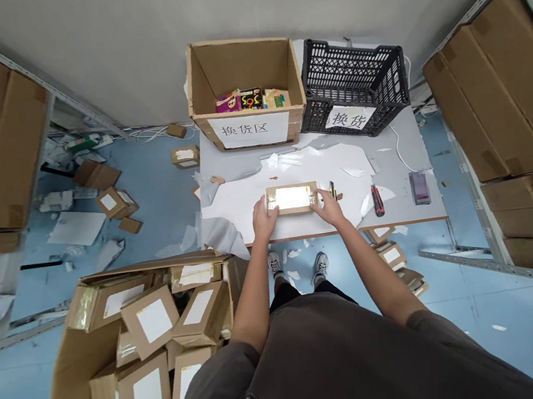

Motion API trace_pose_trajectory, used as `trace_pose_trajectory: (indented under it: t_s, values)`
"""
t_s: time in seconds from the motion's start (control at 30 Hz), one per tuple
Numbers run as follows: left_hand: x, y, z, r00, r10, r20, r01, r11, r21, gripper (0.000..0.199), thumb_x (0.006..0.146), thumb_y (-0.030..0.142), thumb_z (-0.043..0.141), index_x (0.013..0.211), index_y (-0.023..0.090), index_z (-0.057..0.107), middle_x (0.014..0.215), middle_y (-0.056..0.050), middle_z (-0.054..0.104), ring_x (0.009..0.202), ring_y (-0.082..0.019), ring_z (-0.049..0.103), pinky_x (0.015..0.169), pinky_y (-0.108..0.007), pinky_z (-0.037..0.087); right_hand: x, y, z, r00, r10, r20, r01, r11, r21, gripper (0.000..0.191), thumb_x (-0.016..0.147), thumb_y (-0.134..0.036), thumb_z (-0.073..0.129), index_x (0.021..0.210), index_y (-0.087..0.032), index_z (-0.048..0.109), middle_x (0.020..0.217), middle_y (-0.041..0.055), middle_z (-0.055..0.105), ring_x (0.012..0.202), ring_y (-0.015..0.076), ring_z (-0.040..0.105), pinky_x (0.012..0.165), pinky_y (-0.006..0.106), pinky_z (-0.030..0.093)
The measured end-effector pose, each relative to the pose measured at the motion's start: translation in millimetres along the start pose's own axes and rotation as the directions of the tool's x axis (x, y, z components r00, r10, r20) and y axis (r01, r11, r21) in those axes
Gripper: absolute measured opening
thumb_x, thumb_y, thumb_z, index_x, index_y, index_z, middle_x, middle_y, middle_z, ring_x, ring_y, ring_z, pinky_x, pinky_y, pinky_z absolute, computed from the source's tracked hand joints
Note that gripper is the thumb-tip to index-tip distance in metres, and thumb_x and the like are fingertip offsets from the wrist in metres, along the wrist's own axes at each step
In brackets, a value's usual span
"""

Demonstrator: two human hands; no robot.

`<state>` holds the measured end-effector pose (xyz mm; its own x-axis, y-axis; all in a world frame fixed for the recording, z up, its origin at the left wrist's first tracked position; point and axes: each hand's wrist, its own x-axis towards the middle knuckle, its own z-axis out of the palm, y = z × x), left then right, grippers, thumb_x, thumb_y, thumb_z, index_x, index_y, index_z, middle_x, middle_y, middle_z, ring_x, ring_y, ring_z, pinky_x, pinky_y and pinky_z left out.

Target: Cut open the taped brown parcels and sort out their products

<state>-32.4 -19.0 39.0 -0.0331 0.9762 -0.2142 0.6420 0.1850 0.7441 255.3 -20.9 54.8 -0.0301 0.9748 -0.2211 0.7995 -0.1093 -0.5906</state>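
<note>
A small cardboard box with a white label on top and shiny tape at its ends lies near the front edge of the table. My left hand grips its left end, and my right hand grips the right end. Close beside my right hand lies a thin dark-and-yellow object, partly covered. Farther right on the table is a red and black utility knife. A phone-like purple item, blurred, rests near the right edge.
Behind stand an open carton holding colourful packs and a black plastic crate. Torn paper litters the white table. A big carton full of labelled parcels stands at lower left. Shelves with brown boxes flank both sides.
</note>
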Motion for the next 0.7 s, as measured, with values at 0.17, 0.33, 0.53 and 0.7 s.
trace_pose_trajectory:
  t_s: [0.17, 0.33, 0.53, 0.7]
  values:
    - [-12.6, -5.9, 9.1, 0.994, 0.016, 0.109, -0.019, 0.999, 0.029, 0.072, 0.102, 0.037, 0.065, 0.170, 0.027, 0.044, 0.171, -0.013, 0.046, 0.157, -0.031, 0.047, 0.129, -0.047, 0.042, -15.6, 4.4, 16.0, 0.987, 0.025, 0.157, -0.031, 0.999, 0.040, 0.084, 0.095, -0.030, 0.064, 0.174, -0.026, 0.034, 0.162, 0.0137, 0.057, 0.133, 0.0312, 0.065, 0.109, 0.049, 0.057]
    - [-9.8, 1.7, 2.7, 0.996, -0.019, 0.088, 0.009, 0.994, 0.106, 0.071, 0.103, 0.036, 0.063, 0.171, 0.024, 0.043, 0.178, -0.016, 0.035, 0.161, -0.037, 0.040, 0.129, -0.052, 0.041, -4.6, 3.7, 13.6, 0.995, 0.035, 0.088, -0.033, 0.999, -0.030, 0.091, 0.089, -0.034, 0.077, 0.172, -0.027, 0.040, 0.176, 0.0170, 0.035, 0.157, 0.0370, 0.045, 0.121, 0.054, 0.048]
    - [-44.0, 38.7, 14.0, 0.991, 0.112, 0.076, -0.130, 0.946, 0.297, 0.070, 0.100, 0.031, 0.065, 0.168, 0.024, 0.049, 0.183, -0.015, 0.027, 0.163, -0.046, 0.029, 0.130, -0.065, 0.034, 46.8, 0.2, -18.5, 0.933, -0.147, 0.329, 0.199, 0.971, -0.133, 0.122, 0.071, -0.024, 0.094, 0.176, -0.036, 0.033, 0.187, 0.0137, 0.005, 0.170, 0.0433, 0.015, 0.129, 0.062, 0.032]
    - [-64.1, 78.9, 72.9, 0.966, 0.126, 0.226, -0.191, 0.937, 0.293, 0.082, 0.097, 0.035, 0.069, 0.173, 0.023, 0.041, 0.183, -0.016, 0.027, 0.166, -0.050, 0.024, 0.129, -0.068, 0.034, 64.0, -5.8, -25.1, 0.881, -0.060, 0.468, 0.157, 0.973, -0.169, 0.123, 0.068, -0.015, 0.095, 0.174, -0.040, 0.037, 0.186, 0.0129, 0.009, 0.166, 0.0454, 0.025, 0.125, 0.058, 0.039]
